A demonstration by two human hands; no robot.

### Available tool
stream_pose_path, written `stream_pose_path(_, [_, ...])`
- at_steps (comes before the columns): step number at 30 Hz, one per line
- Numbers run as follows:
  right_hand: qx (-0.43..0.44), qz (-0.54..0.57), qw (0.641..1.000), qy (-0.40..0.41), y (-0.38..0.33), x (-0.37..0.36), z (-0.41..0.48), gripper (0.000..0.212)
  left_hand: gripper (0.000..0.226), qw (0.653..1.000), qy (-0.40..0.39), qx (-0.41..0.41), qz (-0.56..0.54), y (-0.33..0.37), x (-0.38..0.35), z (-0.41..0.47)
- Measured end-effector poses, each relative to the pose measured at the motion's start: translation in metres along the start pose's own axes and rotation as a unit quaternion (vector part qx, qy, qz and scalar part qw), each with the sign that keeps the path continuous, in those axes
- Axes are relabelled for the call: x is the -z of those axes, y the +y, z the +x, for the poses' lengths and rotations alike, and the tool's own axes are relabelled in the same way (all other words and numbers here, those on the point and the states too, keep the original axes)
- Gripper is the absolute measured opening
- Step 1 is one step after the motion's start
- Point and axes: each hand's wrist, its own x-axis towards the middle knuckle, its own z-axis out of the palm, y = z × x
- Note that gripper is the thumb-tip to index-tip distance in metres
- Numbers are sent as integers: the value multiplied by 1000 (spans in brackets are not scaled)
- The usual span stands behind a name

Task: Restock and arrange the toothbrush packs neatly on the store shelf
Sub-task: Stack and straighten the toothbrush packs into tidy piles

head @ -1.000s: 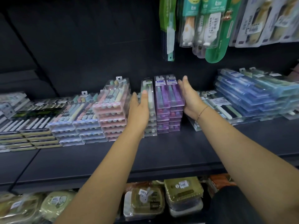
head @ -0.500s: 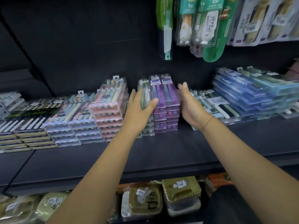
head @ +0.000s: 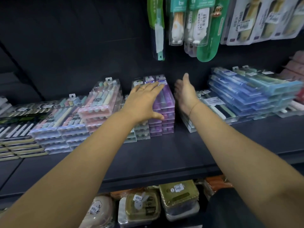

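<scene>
left hand [head: 142, 102] flat atop purple packs [head: 166, 111] | right hand [head: 185, 94] open, seemingly apart

Both arms reach forward, left hand [head: 143, 102] flat palm-down, right hand [head: 185, 96] upright, fingers straight.

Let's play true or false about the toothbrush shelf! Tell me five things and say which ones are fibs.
1. The left hand lies on top of the purple packs with straight fingers. True.
2. The right hand is squeezing a blue pack. False: it is open, holds nothing and sits just right of the purple stack.
3. The blue packs are stacked to the right of the purple ones. True.
4. Nothing hangs on the wall above. False: hanging packs dangle there.
5. The left hand wears a ring. True.
</scene>
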Motion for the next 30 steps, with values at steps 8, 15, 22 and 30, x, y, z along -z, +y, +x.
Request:
stream_pose_path(8, [-64,-113,991,-38,-11,-12,58,73,109,1000,5,4,-29,-1,-9,1])
stream_pose_path(15, [-72,-109,990,-51,-12,-5,64,74,102,998,28,3,-51,-3,-20,-1])
stream_pose_path(22, [-77,-116,986,-96,-10,0,62,75,100,998,32,1,-56,-3,-23,-1])
stream_pose_path(30, [-84,-105,984,-119,-10,-4,57,75,98,998,34,-3,-48,-3,-24,-1])
